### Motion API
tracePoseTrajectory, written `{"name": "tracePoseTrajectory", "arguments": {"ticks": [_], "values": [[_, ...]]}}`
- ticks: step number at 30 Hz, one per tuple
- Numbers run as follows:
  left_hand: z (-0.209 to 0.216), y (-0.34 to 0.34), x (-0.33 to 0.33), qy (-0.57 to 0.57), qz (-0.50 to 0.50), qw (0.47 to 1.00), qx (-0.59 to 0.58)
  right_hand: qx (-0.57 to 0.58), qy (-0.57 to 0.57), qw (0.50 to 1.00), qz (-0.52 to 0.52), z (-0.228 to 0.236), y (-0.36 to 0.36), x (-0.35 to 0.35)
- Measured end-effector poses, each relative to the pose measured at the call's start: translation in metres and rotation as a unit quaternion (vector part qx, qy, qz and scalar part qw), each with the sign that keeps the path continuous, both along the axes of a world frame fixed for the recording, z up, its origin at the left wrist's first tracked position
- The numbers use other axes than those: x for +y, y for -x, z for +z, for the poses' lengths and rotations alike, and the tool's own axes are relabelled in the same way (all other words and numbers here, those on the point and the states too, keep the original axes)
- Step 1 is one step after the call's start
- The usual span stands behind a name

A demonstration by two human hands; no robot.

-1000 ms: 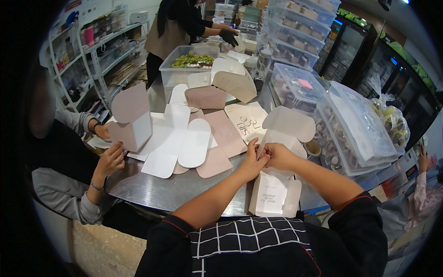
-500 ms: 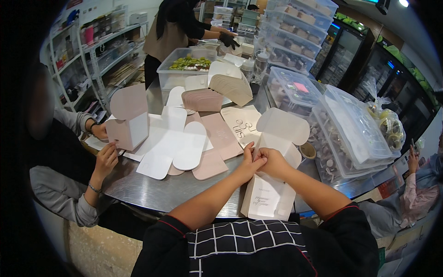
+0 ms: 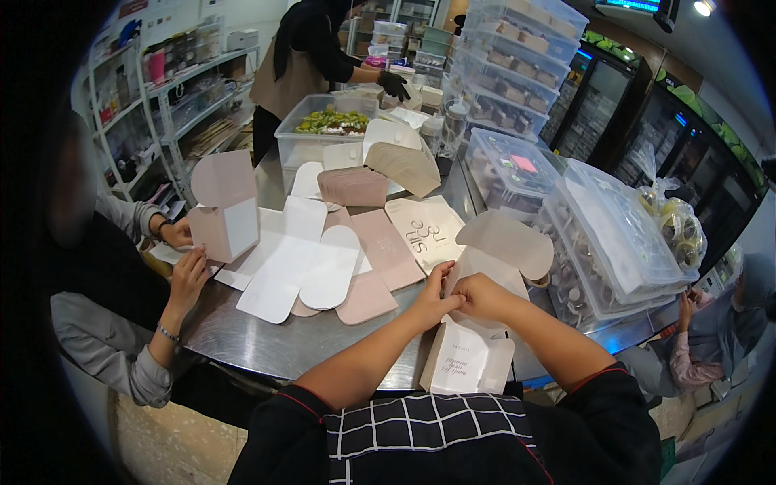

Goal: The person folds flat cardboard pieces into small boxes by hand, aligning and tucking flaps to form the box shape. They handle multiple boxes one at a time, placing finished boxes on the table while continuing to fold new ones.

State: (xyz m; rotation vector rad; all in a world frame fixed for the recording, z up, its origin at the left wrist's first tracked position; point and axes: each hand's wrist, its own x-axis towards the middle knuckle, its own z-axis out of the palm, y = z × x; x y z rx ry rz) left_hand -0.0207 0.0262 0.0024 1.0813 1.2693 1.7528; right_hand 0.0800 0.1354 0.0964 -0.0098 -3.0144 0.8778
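Observation:
A partly folded cream cardboard box (image 3: 469, 364) stands at the table's near edge, in front of my body. Printed script marks its near inside panel, and its long rounded flaps (image 3: 508, 242) spread away from me. My left hand (image 3: 436, 297) pinches the box's left side edge, thumb toward the other hand. Close beside it, my right hand (image 3: 482, 297) is closed with fingers curled on the same box's side. Both hands cover the fold between them, so the exact grip there is hidden.
Flat white box blanks (image 3: 283, 267) and pink ones (image 3: 388, 246) overlap at centre left. A seated co-worker's hand (image 3: 187, 279) holds a pink box (image 3: 226, 210). Plastic tubs (image 3: 602, 234) crowd the right side. Behind the blanks stands a tub of green-topped food (image 3: 327, 133).
The box's far flaps have tipped slightly right and down, and my hands have shifted a little on the fold. At the back, a co-worker's gloved hand has moved slightly.

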Motion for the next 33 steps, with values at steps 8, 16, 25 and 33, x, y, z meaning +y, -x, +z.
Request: {"name": "tracePoseTrajectory", "arguments": {"ticks": [8,16,25,33], "values": [[-0.012,0.004,0.005,-0.028,0.072,0.996,0.034,0.006,0.058,0.997,-0.044,-0.003,0.005,-0.009],[-0.022,0.012,0.012,-0.04,0.083,0.996,0.01,0.051,-0.006,0.997,-0.064,-0.009,0.017,-0.016],[-0.01,0.009,0.003,-0.026,0.059,0.995,-0.079,0.031,-0.005,0.997,-0.076,-0.012,0.023,-0.014],[0.0,0.008,-0.001,-0.042,0.046,0.984,-0.167,0.015,-0.026,0.996,-0.083,-0.022,0.037,-0.001]]}}
